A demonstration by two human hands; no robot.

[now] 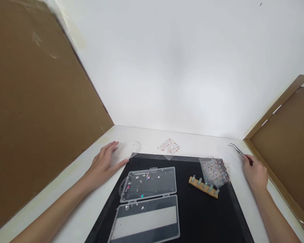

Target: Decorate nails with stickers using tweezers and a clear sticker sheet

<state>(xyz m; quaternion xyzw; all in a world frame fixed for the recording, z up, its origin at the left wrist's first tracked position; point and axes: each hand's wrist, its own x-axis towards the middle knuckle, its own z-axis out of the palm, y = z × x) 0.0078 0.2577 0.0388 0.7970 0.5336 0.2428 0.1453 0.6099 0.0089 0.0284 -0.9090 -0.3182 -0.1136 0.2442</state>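
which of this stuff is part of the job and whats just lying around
Seems part of the job:
- fine-tipped tweezers in the right hand
- open clear plastic case of nail gems
- wooden stick of nail tips

Seems just lying about:
- clear round disc by the left hand
- nail sticker sheets
- cardboard side panel

The bottom edge of the view cuts off the lower half of the plastic case [147,219], the near part of the black mat [205,219], the left forearm [50,212] and the right forearm [276,216]. The right hand [254,173] covers the grip of the tweezers [236,150], leaving only the tips and upper shank showing. The charms [142,180] in the case are too small to identify, as are the prints on the sticker sheet [214,170]. The clear disc [128,150] is faint, its outline hard to trace beside the left hand [103,165].
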